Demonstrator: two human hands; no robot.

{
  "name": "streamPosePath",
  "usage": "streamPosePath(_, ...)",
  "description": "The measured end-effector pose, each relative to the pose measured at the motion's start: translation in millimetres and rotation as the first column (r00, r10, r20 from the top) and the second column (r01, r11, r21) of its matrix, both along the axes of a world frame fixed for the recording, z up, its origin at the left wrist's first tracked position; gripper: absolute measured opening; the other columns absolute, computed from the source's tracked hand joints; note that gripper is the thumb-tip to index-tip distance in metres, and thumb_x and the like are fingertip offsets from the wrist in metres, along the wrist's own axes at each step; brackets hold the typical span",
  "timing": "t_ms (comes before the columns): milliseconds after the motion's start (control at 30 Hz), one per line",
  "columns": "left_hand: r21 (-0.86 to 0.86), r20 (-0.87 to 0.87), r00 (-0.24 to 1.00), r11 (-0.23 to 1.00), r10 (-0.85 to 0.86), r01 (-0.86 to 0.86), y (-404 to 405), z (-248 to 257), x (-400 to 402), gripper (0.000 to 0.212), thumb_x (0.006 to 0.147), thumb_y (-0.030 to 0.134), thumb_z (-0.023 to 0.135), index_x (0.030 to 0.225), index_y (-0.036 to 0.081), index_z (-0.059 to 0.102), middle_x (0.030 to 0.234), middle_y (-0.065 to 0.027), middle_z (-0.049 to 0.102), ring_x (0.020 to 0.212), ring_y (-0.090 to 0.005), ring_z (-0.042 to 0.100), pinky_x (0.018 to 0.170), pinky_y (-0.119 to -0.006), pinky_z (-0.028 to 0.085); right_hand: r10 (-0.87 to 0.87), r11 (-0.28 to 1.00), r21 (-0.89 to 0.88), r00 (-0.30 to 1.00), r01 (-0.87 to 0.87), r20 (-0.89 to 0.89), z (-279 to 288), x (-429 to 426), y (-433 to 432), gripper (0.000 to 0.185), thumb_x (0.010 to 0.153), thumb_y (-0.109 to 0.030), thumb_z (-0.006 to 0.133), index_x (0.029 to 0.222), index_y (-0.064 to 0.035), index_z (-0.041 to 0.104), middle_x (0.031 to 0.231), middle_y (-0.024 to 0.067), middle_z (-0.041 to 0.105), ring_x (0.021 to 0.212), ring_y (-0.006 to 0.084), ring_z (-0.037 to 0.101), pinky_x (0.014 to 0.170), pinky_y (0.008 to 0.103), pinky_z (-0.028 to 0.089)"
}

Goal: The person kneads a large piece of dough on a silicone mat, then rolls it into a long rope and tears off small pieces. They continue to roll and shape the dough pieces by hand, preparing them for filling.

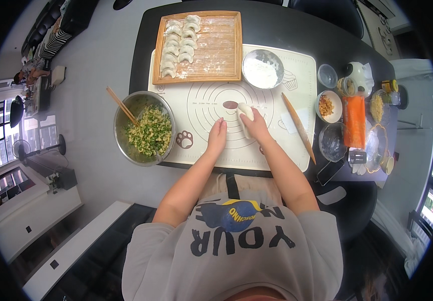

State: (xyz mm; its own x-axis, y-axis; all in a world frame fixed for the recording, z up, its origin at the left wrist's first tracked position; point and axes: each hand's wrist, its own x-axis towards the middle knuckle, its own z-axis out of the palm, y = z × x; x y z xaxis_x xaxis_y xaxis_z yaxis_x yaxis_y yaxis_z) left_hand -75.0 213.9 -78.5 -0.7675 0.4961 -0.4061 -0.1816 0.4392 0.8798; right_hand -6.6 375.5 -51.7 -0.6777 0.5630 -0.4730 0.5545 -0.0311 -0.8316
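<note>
My right hand [258,127] grips a thick roll of white dough [244,110] over the middle of the cream pastry mat [209,150]. To its left, my left hand [217,137] is held edge-on above the printed circles, fingers extended, with nothing in it. A steel mixing bowl [120,145] stands at the mat's left edge, holding chopped green and yellow filling [150,131] and a pair of chopsticks [120,103]. Beyond my hands, two rows of folded dumplings [171,49] lie on a floured wooden tray [216,49]. A wooden rolling pin [298,126] rests at the right.
A metal bowl of flour [262,71] stands beside the tray. Along the table's right side are a bowl of brownish bits [326,107], a glass bowl [333,142], an orange packet [354,122], a jar [347,87] and a phone [330,173]. Another person [32,71] sits far left.
</note>
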Motion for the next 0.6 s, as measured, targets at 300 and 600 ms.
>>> streamPosePath(300,-0.317,-0.312,0.893,0.922,-0.324,0.224,23.6,7.0,10.9,0.039,0.096,0.022,0.043,0.120,-0.007,0.054,0.106,-0.0245,0.059,0.102,-0.0400,0.055,0.090,-0.045,0.043,0.109,0.829,0.556,0.992,-0.058,-0.060,-37.0,23.8,-55.4,0.039,0.092,-0.023,0.051,0.120,0.0025,0.053,0.114,0.0241,0.055,0.108,0.0390,0.050,0.093,0.0463,0.039)
streamPosePath(600,-0.346,-0.674,0.654,0.929,-0.343,0.130,48.3,-7.7,6.2,0.022,0.090,0.017,0.052,0.107,0.007,0.060,0.107,-0.0136,0.060,0.102,-0.0317,0.055,0.089,-0.045,0.039,0.036,0.751,0.660,0.999,-0.033,0.009,-48.5,1.1,-41.8,0.032,0.090,-0.023,0.052,0.117,-0.0089,0.061,0.115,0.0113,0.060,0.109,0.0289,0.053,0.093,0.0424,0.037)
